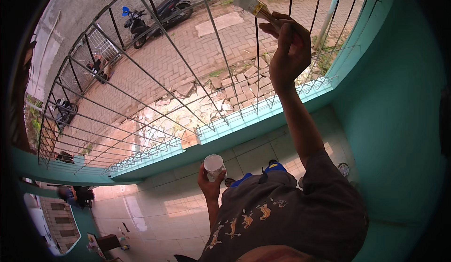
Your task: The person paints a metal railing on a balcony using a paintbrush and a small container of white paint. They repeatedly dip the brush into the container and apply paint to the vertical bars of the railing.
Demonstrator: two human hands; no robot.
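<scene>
My right hand [291,50] is raised high at the window grille, closed around the handle of a flat paintbrush [253,5]. The brush's wide grey bristles point up and to the left, near the dark metal bars [218,36]. Whether the bristles touch a bar I cannot tell. Lower down, in front of my body, my left hand [206,181] grips a small white plastic cup [213,162] from its side. The cup is upright with its round top facing up; what it contains I cannot make out.
Below the bars runs a turquoise ledge [225,131], joining a turquoise wall [399,121] at right. Outside are rubble [164,118], paving and a parked motorbike [162,15]. A person [70,195] sits at far left. Small items lie on the tiled floor [159,215].
</scene>
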